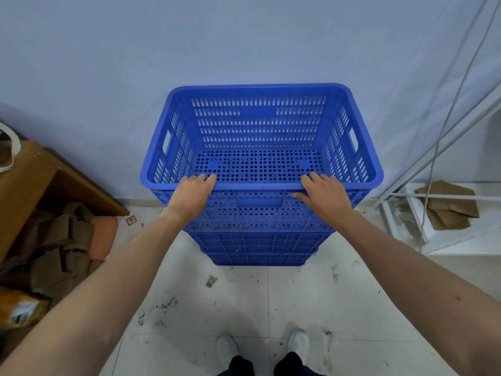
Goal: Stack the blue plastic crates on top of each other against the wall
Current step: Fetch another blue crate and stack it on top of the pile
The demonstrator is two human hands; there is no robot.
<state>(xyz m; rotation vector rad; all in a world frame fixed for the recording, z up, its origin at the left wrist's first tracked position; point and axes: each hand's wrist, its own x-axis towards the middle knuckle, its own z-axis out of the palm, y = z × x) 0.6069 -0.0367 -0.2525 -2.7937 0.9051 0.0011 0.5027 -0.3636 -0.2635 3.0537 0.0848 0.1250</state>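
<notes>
Two hands, left and right, spread flat on perforated blue crate rim.

Soft, even, cool-toned indoor light, no glare, faint blurred shadows on the white tiled floor beneath the stacked blue perforated plastic crates, sharp centre, wide-angle bending and slight softness toward frame edges
</notes>
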